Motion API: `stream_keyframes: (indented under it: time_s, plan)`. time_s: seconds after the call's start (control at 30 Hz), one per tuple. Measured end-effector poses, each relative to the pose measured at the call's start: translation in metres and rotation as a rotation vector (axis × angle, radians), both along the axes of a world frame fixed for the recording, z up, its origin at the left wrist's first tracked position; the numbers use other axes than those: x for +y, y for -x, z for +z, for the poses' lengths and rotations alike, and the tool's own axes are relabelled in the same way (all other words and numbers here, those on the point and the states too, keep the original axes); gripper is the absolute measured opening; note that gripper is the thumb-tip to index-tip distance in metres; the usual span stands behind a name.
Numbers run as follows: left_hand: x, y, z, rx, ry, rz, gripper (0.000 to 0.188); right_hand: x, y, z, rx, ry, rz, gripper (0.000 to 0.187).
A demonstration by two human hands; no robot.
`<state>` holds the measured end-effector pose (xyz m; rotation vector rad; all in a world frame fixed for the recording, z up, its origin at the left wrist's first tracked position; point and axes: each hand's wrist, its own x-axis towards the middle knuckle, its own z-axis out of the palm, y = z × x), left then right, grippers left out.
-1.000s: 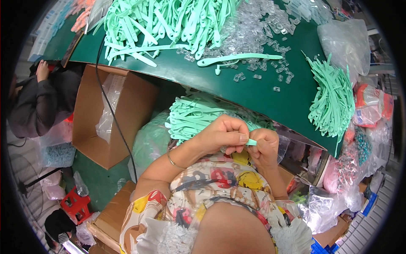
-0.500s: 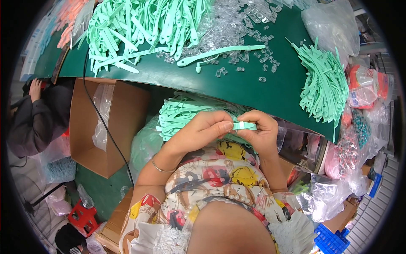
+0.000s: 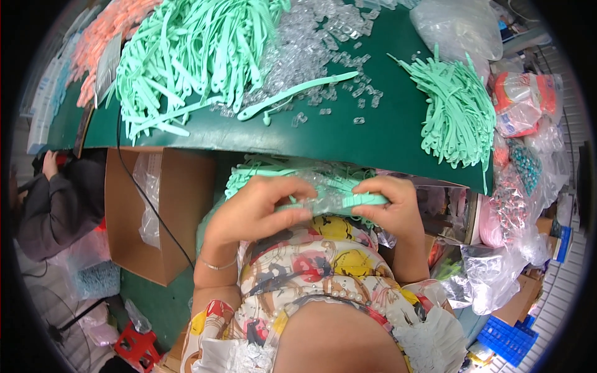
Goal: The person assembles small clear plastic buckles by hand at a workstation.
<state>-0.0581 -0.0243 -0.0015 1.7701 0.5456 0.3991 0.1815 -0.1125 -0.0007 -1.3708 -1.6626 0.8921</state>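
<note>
My right hand (image 3: 395,202) pinches a mint green strap (image 3: 364,199) between thumb and fingers, above my lap. To the left of it, my left hand (image 3: 258,208) has its thumb and fingers apart, with nothing visibly gripped between them. Clear plastic (image 3: 326,200) shows between the two hands; whether it is a bag or small parts, I cannot make out. Behind my hands lies a bundle of mint green straps (image 3: 242,179), partly hidden by my left hand. One single strap (image 3: 298,94) rests near the table's front edge.
On the green table (image 3: 348,140) are a large heap of mint straps (image 3: 199,50), clear buckles (image 3: 298,50) and another strap pile (image 3: 457,115). A cardboard box (image 3: 180,217) with a black cable (image 3: 152,202) across it stands at left. Another person's sleeve (image 3: 68,199) is beyond.
My left hand has let go of the strap and moved left, its fingers spreading. My right hand still holds the strap. The whole view has shifted a little.
</note>
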Motion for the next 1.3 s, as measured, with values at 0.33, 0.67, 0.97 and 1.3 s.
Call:
stream_keyframes:
  time_s: [0.33,0.67,0.97,1.3]
  plan:
    - [-0.005,0.025,-0.027,0.411,-0.035,-0.032,0.026,-0.032,-0.031,-0.026,-0.181,0.191,-0.048,0.023]
    - [-0.01,0.049,-0.081,0.582,-0.085,0.155,0.036,-0.024,-0.047,-0.038,-0.421,0.114,-0.072,0.019]
    - [0.0,0.011,-0.03,0.471,-0.349,0.168,0.026,0.095,-0.144,0.018,-1.037,-0.391,-0.664,0.013]
    - [0.081,-0.077,0.003,0.114,-0.715,0.473,0.012,0.12,-0.157,0.014,-1.37,-0.294,-0.624,0.011]
